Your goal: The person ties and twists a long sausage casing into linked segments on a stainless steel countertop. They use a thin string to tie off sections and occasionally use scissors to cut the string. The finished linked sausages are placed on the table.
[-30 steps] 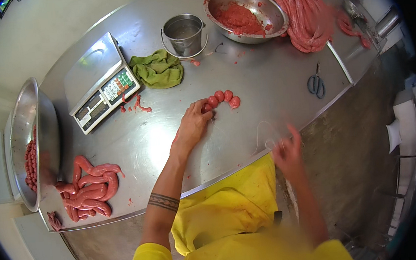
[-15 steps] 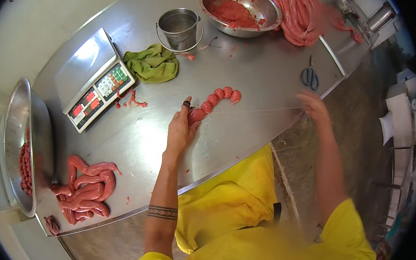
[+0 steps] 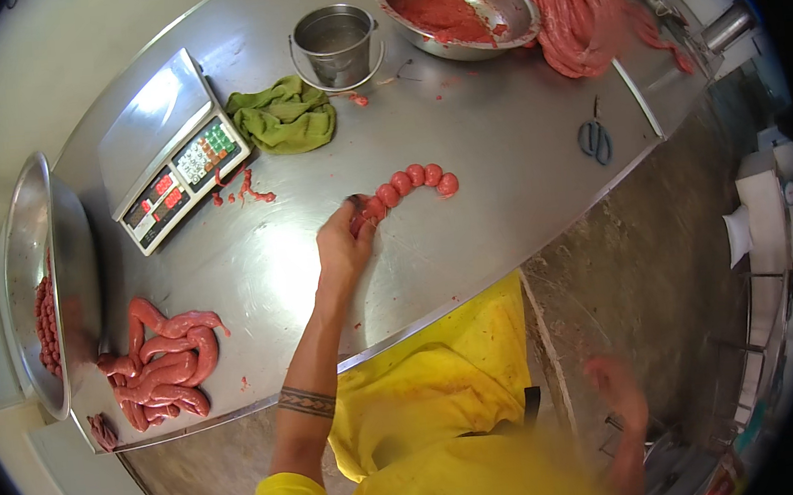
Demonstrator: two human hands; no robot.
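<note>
On the steel table, a short chain of small round sausage links (image 3: pixel 417 179) curves to the right from my left hand (image 3: pixel 348 237). That hand is closed on the chain's left end, thumb and fingers around the casing, with a dark band on one finger. My right hand (image 3: pixel 616 388) is off the table at the lower right, over the floor. Motion smears its fingers, and whether it holds a thread cannot be seen. A coiled pile of unlinked sausage (image 3: pixel 166 362) lies at the table's near left.
A scale (image 3: pixel 177 163), green cloth (image 3: pixel 286 116), small metal bucket (image 3: pixel 337 50) and bowl of ground meat (image 3: pixel 513 16) stand along the back. Long filled casings (image 3: pixel 575 29) are at far right, scissors (image 3: pixel 595 139) by the right edge. A large basin (image 3: pixel 77 266) stands left.
My right hand has dropped from beside the table's right edge down toward my body. The thread that stretched toward it no longer shows. My left hand keeps its grip with its fingers curled in more.
</note>
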